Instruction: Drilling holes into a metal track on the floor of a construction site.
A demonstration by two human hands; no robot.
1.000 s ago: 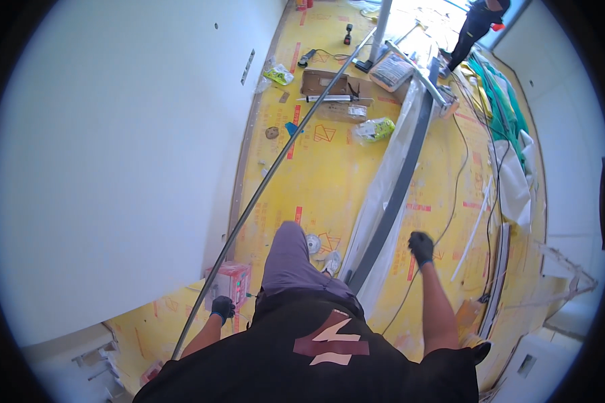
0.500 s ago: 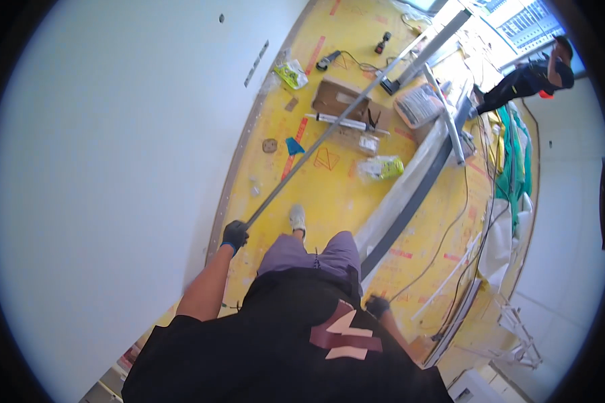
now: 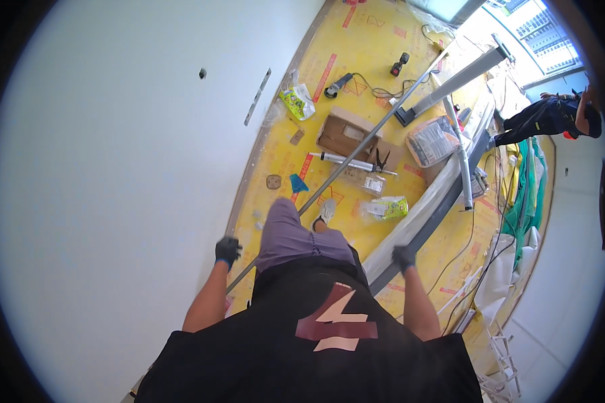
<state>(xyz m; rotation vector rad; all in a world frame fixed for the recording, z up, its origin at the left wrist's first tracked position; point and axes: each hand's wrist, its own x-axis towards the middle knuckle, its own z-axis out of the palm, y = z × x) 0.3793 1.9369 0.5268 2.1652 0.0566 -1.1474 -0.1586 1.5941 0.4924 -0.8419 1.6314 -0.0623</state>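
Honestly, my left hand (image 3: 228,250) was clenched round the long metal rod (image 3: 356,151) slanting across the yellow floor (image 3: 329,80); my right hand (image 3: 403,257) looked free. One-handed, its far end could've swung into the caulking gun (image 3: 348,162).

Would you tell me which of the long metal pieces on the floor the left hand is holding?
The thin rod running diagonally beside the wall; the left hand grips its near end. The wider profile lies by the right hand.

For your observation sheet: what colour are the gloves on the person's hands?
Black, on both the left hand and right hand; the head view shows them.
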